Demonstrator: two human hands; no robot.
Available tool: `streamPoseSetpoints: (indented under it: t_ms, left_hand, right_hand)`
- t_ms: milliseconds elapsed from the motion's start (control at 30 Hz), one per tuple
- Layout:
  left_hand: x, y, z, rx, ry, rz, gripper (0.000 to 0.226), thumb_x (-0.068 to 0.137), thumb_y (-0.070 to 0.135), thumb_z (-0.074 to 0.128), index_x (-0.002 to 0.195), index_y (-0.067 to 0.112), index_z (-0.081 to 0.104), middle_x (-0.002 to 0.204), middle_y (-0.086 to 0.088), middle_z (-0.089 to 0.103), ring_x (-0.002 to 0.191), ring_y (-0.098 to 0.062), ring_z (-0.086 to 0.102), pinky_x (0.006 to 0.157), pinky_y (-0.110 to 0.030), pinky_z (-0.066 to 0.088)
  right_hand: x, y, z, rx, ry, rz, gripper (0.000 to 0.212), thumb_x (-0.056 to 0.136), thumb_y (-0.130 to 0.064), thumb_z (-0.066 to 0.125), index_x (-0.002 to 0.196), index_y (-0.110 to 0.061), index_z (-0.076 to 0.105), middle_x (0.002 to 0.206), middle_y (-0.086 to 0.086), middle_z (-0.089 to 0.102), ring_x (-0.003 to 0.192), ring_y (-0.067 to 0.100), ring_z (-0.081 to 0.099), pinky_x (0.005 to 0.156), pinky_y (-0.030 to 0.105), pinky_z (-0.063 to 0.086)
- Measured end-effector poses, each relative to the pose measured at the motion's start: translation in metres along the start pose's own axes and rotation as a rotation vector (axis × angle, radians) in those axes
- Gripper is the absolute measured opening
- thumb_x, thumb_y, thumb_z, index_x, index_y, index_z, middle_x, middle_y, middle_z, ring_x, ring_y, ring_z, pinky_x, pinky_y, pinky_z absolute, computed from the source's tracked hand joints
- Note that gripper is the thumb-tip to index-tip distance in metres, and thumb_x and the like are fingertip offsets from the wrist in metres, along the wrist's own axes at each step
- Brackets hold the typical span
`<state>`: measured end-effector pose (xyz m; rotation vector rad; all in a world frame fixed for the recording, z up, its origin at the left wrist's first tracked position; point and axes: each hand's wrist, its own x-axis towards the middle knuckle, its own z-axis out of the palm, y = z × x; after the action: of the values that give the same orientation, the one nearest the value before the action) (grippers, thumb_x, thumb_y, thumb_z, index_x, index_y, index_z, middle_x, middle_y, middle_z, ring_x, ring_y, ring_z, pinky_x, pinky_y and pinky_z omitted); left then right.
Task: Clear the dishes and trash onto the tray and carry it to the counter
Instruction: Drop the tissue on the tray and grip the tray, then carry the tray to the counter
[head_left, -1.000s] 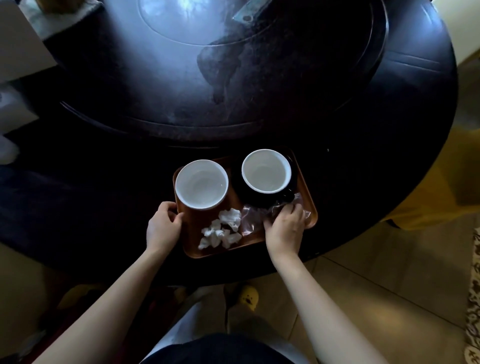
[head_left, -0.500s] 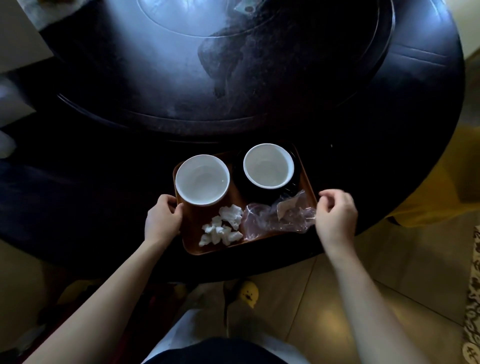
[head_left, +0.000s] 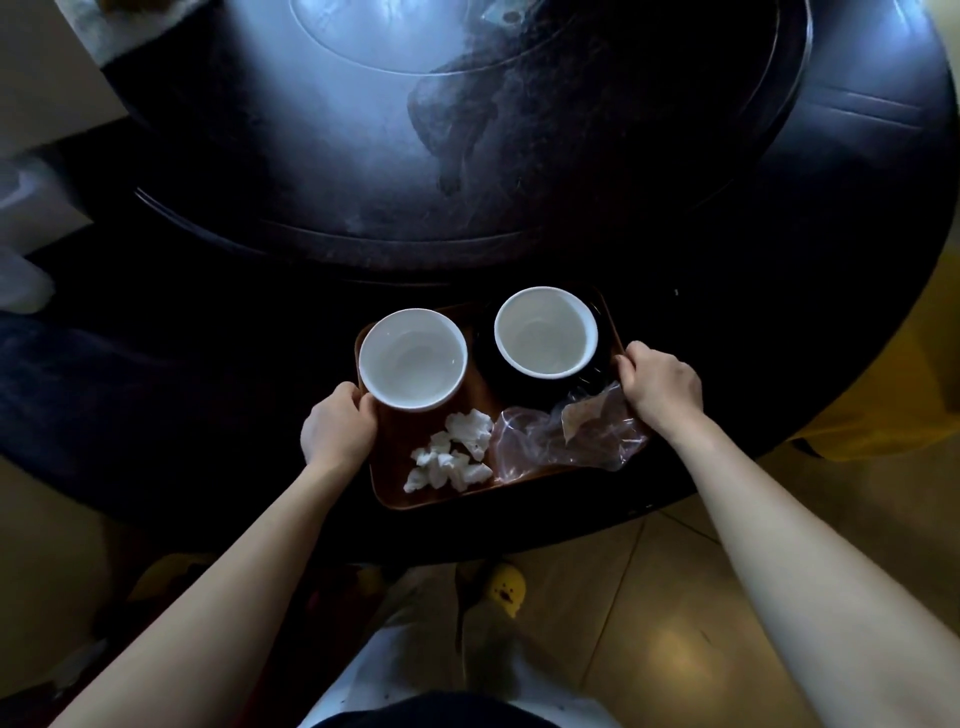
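A brown tray (head_left: 400, 483) rests near the front edge of the round dark table (head_left: 805, 312). On it stand a white bowl (head_left: 413, 358) at the left and a second white bowl (head_left: 545, 332) on a dark dish (head_left: 498, 382) at the right. Crumpled white tissue (head_left: 454, 457) and a clear plastic wrapper (head_left: 561, 441) lie on the tray's near half. My left hand (head_left: 337, 428) grips the tray's left edge. My right hand (head_left: 660, 384) is closed on the tray's right edge, beside the wrapper.
A raised round turntable (head_left: 467, 130) fills the table's middle. A yellow seat (head_left: 893, 395) stands at the right beside the table. Tiled floor (head_left: 649, 597) lies below, with my legs and a yellow slipper (head_left: 506, 590) under the table edge. Pale objects sit at the far left.
My right hand left the wrapper, swung out to the right and closed on the tray's right edge. The left hand kept its grip on the left edge.
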<state>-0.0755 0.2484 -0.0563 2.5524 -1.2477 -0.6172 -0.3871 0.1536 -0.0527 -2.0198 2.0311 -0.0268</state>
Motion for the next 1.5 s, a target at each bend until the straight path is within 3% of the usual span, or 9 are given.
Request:
streamPoseSetpoints:
  t_ms: [300,433,600,700,833,1100,1267,1367,1500]
  left_hand:
    - [-0.003,-0.004,0.001,-0.137,0.069,0.08,0.025,0.09,0.021,0.048,0.085,-0.001,0.059,0.085,-0.02,0.065,0.082,-0.036,0.059,0.065,-0.034,0.038]
    - [-0.006,-0.003,0.002,-0.295,0.065,0.022,0.025,0.092,0.018,0.046,0.095,-0.004,0.059,0.094,-0.022,0.065,0.088,-0.032,0.058,0.07,-0.032,0.037]
    - [-0.015,0.005,0.0,-0.44,0.082,-0.019,0.028,0.095,0.016,0.041,0.104,-0.005,0.056,0.096,-0.02,0.06,0.084,-0.021,0.049,0.071,-0.031,0.033]
    - [-0.021,0.009,-0.008,-0.506,0.111,0.052,0.026,0.096,0.015,0.04,0.104,-0.002,0.058,0.091,-0.01,0.059,0.085,-0.018,0.052,0.072,-0.029,0.035]
    - [-0.019,0.02,-0.022,-0.589,0.102,0.138,0.027,0.095,0.015,0.041,0.1,0.002,0.064,0.077,0.007,0.059,0.084,-0.018,0.056,0.076,-0.035,0.044]
    - [-0.009,0.056,-0.041,-0.605,0.054,0.224,0.028,0.096,0.016,0.041,0.104,0.003,0.065,0.098,-0.015,0.068,0.088,-0.02,0.058,0.084,-0.038,0.045]
    - [-0.007,0.085,-0.055,-0.616,-0.013,0.288,0.029,0.096,0.018,0.041,0.109,0.005,0.065,0.103,-0.013,0.068,0.095,-0.024,0.06,0.083,-0.035,0.043]
    - [-0.008,0.11,-0.064,-0.65,-0.064,0.362,0.028,0.095,0.015,0.042,0.106,0.004,0.065,0.098,-0.01,0.067,0.09,-0.019,0.057,0.082,-0.034,0.041]
    - [-0.008,0.144,-0.069,-0.668,-0.152,0.458,0.027,0.095,0.015,0.043,0.106,0.004,0.066,0.096,-0.007,0.066,0.09,-0.017,0.056,0.08,-0.03,0.04]
  right_hand:
    - [-0.014,0.007,0.009,0.232,0.177,-0.019,0.025,0.092,-0.019,0.048,0.084,0.003,0.056,0.078,0.029,0.065,0.074,0.044,0.062,0.059,0.037,0.039]
    - [-0.021,0.009,0.014,0.388,0.192,-0.021,0.026,0.092,-0.017,0.05,0.074,0.002,0.055,0.06,0.015,0.054,0.058,0.034,0.057,0.054,0.03,0.032]
    - [-0.032,0.011,0.008,0.548,0.208,0.014,0.025,0.091,-0.019,0.052,0.074,-0.001,0.057,0.063,0.007,0.054,0.054,0.018,0.049,0.051,0.026,0.035]
    - [-0.036,0.013,0.001,0.6,0.231,0.03,0.024,0.091,-0.019,0.053,0.073,-0.005,0.057,0.063,0.003,0.053,0.054,0.005,0.047,0.046,0.01,0.037]
    - [-0.037,0.018,-0.007,0.693,0.228,0.07,0.023,0.091,-0.021,0.052,0.072,-0.01,0.056,0.065,0.007,0.057,0.059,0.017,0.053,0.047,0.01,0.038]
    - [-0.046,0.028,-0.047,0.913,0.227,0.136,0.028,0.095,-0.021,0.046,0.096,-0.004,0.068,0.082,0.004,0.066,0.08,0.016,0.061,0.061,0.017,0.046]
    - [-0.065,0.039,-0.078,0.977,0.351,0.156,0.028,0.095,-0.013,0.046,0.107,0.005,0.063,0.086,0.002,0.061,0.074,0.004,0.055,0.053,-0.003,0.041]
    - [-0.077,0.048,-0.093,0.996,0.408,0.174,0.028,0.095,-0.013,0.045,0.103,0.005,0.064,0.082,0.0,0.064,0.077,0.01,0.062,0.054,0.0,0.043]
    - [-0.098,0.062,-0.111,1.079,0.474,0.248,0.028,0.095,-0.009,0.043,0.081,0.0,0.066,0.061,-0.006,0.064,0.053,-0.009,0.059,0.048,0.008,0.044]
